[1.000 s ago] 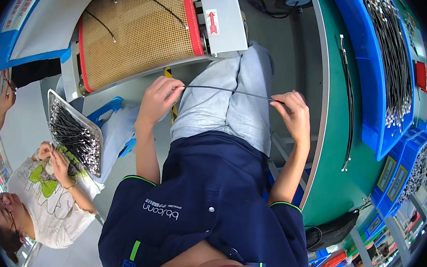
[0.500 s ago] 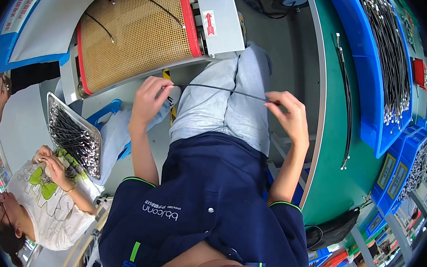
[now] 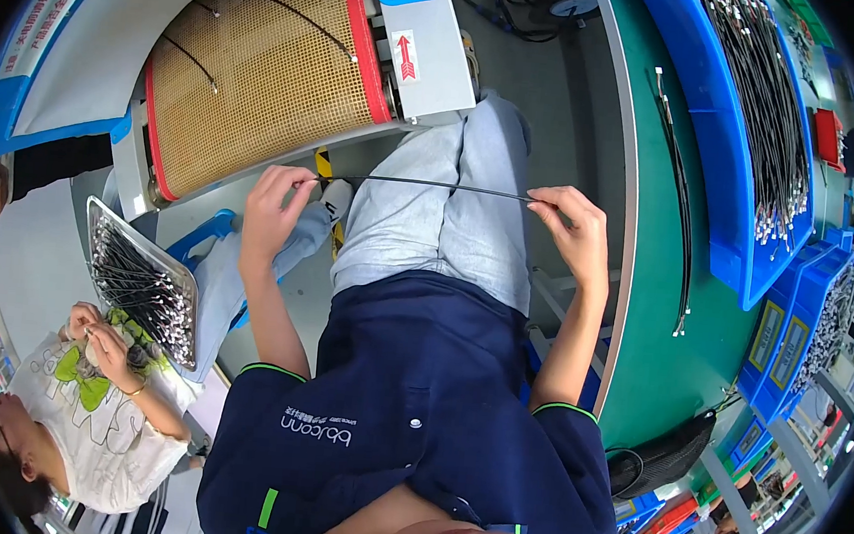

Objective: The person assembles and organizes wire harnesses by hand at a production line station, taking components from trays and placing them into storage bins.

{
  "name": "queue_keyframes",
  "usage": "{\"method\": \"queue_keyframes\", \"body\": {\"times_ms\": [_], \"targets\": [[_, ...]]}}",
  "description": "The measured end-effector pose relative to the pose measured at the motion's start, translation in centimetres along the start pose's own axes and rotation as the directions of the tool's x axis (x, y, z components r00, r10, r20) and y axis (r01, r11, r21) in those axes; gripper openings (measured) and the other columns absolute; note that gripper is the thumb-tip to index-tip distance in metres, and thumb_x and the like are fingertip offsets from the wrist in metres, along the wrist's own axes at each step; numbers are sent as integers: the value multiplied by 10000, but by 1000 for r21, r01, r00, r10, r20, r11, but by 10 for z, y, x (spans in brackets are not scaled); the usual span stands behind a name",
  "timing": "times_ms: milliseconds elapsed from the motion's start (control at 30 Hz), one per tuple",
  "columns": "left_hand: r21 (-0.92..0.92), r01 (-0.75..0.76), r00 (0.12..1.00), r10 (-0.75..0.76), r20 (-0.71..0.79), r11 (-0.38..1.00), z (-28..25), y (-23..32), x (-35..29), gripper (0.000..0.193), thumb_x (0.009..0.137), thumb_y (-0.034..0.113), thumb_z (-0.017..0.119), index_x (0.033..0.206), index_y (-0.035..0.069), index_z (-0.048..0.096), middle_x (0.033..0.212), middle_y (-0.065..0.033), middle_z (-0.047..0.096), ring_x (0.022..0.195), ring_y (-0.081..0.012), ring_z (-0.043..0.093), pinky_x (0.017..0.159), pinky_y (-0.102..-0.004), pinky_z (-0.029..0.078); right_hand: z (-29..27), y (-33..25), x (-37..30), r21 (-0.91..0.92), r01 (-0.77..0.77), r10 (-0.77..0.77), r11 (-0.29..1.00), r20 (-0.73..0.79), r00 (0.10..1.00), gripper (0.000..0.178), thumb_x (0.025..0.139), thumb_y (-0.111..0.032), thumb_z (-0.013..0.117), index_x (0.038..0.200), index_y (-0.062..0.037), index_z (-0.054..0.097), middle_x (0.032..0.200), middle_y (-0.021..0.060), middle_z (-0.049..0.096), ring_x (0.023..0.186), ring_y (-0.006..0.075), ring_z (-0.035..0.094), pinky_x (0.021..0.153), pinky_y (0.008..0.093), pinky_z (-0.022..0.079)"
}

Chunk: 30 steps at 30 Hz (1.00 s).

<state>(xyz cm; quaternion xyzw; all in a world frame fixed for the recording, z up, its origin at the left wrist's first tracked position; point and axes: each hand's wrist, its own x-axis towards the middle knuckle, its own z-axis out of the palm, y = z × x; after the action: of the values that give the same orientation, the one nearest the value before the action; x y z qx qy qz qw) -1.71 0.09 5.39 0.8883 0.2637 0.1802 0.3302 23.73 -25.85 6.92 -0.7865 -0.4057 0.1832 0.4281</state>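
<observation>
A thin black cable [image 3: 424, 182] is stretched nearly straight and level above my lap. My left hand [image 3: 277, 205] pinches its left end between thumb and fingertips. The opposite end sits in the pinch of my right hand [image 3: 573, 225]. Both end tips are hidden by my fingers. Ahead and to the left, a tan mesh conveyor belt [image 3: 269, 104] with red edges carries a few more black cables [image 3: 306, 22], apart from my hands.
A green table [image 3: 651, 285] on the right bears a bundle of black cables [image 3: 682, 177] and a blue bin [image 3: 723, 140] full of cables. At left, a co-worker's hands [image 3: 100, 337] are near a metal tray [image 3: 191, 339] of short black cables.
My left hand has shifted slightly left and the cable is now pulled straighter. The whole view has shifted a little. Both hands still grip the cable's ends.
</observation>
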Motion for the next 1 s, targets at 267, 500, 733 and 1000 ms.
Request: {"method": "queue_keyframes", "body": {"times_ms": [267, 500, 733, 1000], "targets": [[-7, -8, 1000, 8, -10, 1000, -4, 2, -2, 94, 759, -11, 630, 848, 2, 603, 810, -84, 612, 725, -217, 575, 660, -298, 459, -2, -5, -2, -30, -27, 28, 999, 12, 1000, 72, 737, -38, 703, 784, -22, 651, 676, 46, 593, 593, 121, 534, 521, 242, 415], [-21, -22, 1000, 22, -16, 1000, -8, 1, -3, 95, 756, -9, 637, 844, 1, 602, 806, -88, 612, 730, -222, 578, 659, -302, 460, 2, -7, 0, -55, 51, -52, 997, -21, 998, 68, 732, -47, 697, 769, -23, 646, 666, 49, 576, 593, 157, 523, 511, 277, 400], [43, -46, 997, 49, -54, 998, -23, -24, 17, 100, 769, 26, 648, 855, 4, 602, 813, -103, 609, 763, -254, 584, 677, -321, 461, 26, -16, 16, -129, 145, -150, 981, -34, 988, 81, 725, -48, 705, 751, -44, 629, 665, 53, 584, 586, 191, 531, 529, 303, 427], [162, -19, 997, 32, -76, 987, -80, -113, 107, 149, 848, 135, 577, 889, -5, 606, 909, -126, 596, 873, -283, 571, 776, -337, 439, 145, -31, 67, 108, 141, -123, 984, -161, 979, 145, 777, -164, 651, 857, -47, 621, 844, 128, 631, 779, 317, 618, 660, 391, 491]]}}
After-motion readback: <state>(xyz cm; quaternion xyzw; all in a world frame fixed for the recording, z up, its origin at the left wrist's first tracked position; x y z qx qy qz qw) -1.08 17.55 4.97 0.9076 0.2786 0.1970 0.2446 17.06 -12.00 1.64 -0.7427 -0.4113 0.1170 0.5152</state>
